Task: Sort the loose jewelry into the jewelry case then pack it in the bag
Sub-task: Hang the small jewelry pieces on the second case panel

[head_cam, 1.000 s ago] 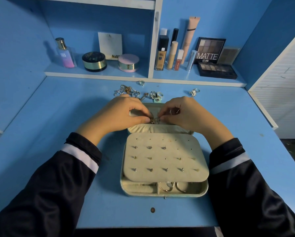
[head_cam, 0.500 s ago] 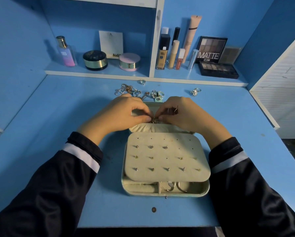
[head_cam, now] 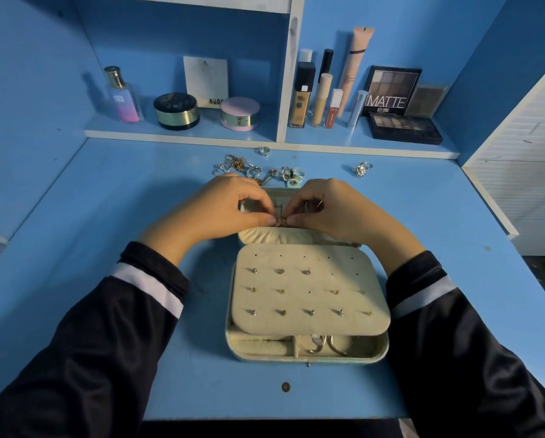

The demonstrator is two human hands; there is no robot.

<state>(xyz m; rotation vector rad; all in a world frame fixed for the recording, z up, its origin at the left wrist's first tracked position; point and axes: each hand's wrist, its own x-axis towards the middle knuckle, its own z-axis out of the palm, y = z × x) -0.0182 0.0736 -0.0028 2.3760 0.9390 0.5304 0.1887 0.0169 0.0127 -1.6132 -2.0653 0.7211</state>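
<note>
An open pale green jewelry case (head_cam: 380, 352) lies on the blue desk, its cream earring panel (head_cam: 309, 289) studded with several small earrings. My left hand (head_cam: 220, 210) and my right hand (head_cam: 337, 210) meet over the case's far half, and together they pinch a small gold piece of jewelry (head_cam: 280, 222) between thumbs and fingertips. Loose rings and chains (head_cam: 255, 170) lie in a pile just behind my hands. A single silver ring (head_cam: 361, 169) sits apart to the right, another ring (head_cam: 264, 150) near the shelf. No bag is in view.
A low shelf (head_cam: 182, 135) at the back holds perfume, compacts, tubes and eyeshadow palettes (head_cam: 404, 128). A white panel (head_cam: 517, 184) borders the desk's right side. A small brown round thing (head_cam: 285, 386) lies near the front edge.
Both hands have stayed together over the case's far half, with only small finger movements on the gold piece. The camera view has shifted slightly.
</note>
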